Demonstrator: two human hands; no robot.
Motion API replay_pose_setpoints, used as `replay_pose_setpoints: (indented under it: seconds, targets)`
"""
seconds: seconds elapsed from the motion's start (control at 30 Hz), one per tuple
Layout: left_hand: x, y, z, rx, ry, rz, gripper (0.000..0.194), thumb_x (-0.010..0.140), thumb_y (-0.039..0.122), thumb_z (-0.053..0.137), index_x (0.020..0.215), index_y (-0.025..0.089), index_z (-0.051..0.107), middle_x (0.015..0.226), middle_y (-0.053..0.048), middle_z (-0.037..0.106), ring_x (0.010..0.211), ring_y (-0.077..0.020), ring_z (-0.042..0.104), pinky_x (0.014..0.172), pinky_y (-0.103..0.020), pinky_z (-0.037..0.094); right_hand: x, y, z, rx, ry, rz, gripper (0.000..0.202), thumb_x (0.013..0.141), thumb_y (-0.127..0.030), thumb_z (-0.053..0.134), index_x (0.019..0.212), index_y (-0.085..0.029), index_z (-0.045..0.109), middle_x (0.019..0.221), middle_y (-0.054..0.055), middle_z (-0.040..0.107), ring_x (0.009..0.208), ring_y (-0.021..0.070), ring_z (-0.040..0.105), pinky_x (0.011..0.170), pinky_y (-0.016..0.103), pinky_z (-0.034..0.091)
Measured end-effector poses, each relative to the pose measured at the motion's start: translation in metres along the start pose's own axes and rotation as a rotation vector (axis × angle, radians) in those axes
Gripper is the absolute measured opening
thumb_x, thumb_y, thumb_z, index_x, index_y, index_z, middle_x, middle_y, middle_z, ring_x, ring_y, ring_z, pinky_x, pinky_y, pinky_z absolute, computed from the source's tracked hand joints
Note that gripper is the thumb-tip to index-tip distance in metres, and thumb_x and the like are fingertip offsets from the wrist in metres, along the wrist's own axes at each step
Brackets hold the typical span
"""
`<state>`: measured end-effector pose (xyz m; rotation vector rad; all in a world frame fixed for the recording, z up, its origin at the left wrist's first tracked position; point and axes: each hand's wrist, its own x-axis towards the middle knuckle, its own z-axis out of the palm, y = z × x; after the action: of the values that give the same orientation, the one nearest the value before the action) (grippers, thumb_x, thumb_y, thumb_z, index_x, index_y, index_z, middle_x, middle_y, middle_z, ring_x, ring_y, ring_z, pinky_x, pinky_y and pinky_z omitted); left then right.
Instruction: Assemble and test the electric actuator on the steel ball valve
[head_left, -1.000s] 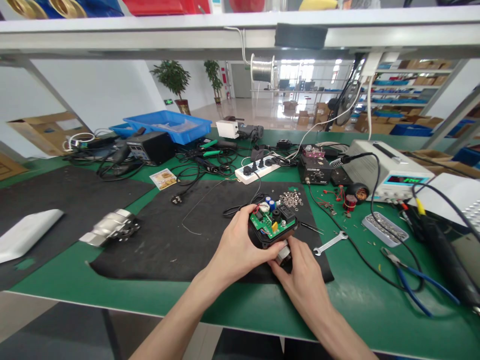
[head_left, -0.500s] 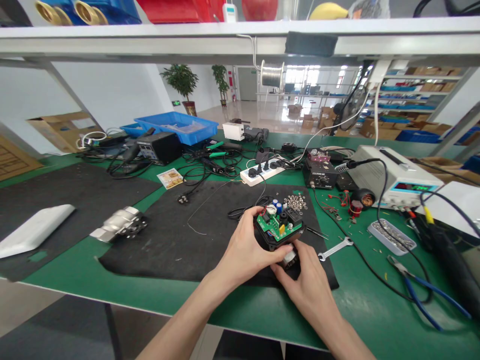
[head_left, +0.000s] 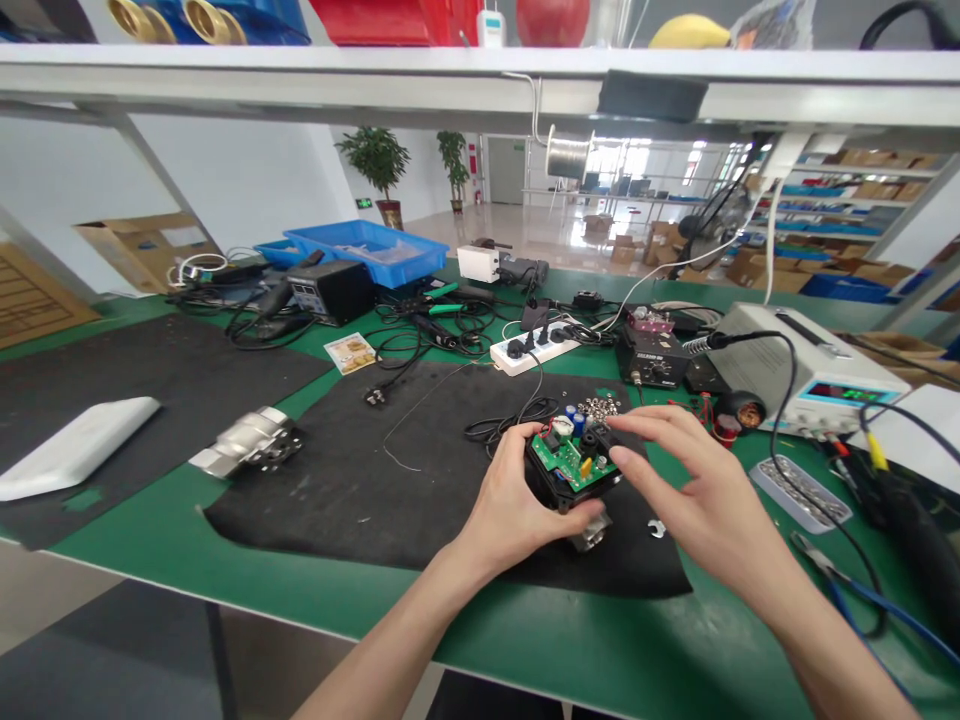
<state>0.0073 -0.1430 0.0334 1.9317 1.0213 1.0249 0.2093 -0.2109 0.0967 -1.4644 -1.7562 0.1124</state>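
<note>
A green circuit board (head_left: pixel 566 462) with blue capacitors and black parts sits in a black housing, tilted above the black mat (head_left: pixel 330 500). My left hand (head_left: pixel 517 490) grips the housing from the left, thumb along its near side. Below the housing a silver metal fitting (head_left: pixel 592 532) shows. My right hand (head_left: pixel 690 480) is at the board's right edge, thumb and index finger apart beside a black component; whether the fingertips touch it I cannot tell. Small metal nuts (head_left: pixel 600 408) lie just behind the board.
Left on the mat's edge is a silver valve body (head_left: pixel 251 440). To the right are a wrench (head_left: pixel 657 528) partly covered by my hand, a tray of small parts (head_left: pixel 801 492), pliers (head_left: pixel 832 570) and a power supply (head_left: pixel 810 370). A power strip (head_left: pixel 532 347) stands behind.
My right hand has left the silver fitting under the housing and moved up to the board's right edge, its fingers now spread. My left hand keeps its hold. The camera view has shifted slightly.
</note>
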Motion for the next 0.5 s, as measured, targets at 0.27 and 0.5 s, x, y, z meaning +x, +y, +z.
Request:
replay_pose_setpoints:
  seconds: [0.27,0.5]
  targets:
    - [0.000,-0.004,0.002,-0.004,0.020,0.020,0.085,0.065,0.047,0.089,0.132,0.024,0.043,0.131,-0.010,0.063,0.120,-0.0310,0.064,0.105,-0.047,0.052,0.029,0.009,0.005,0.001,-0.246,-0.049,0.020,0.099,-0.035,0.063,0.113,-0.030,0.076,0.112,0.006,0.065,0.106,0.0240,0.063,0.092,0.040,0.054]
    - [0.002,-0.008,0.003,0.011,0.030,0.040,0.087,0.064,0.048,0.089,0.132,0.023,0.042,0.131,-0.009,0.061,0.121,-0.0294,0.063,0.106,-0.045,0.050,0.026,0.003,0.003,0.029,-0.253,-0.027,0.021,0.100,-0.032,0.061,0.119,-0.030,0.072,0.114,0.004,0.063,0.107,0.0212,0.062,0.095,0.037,0.052]
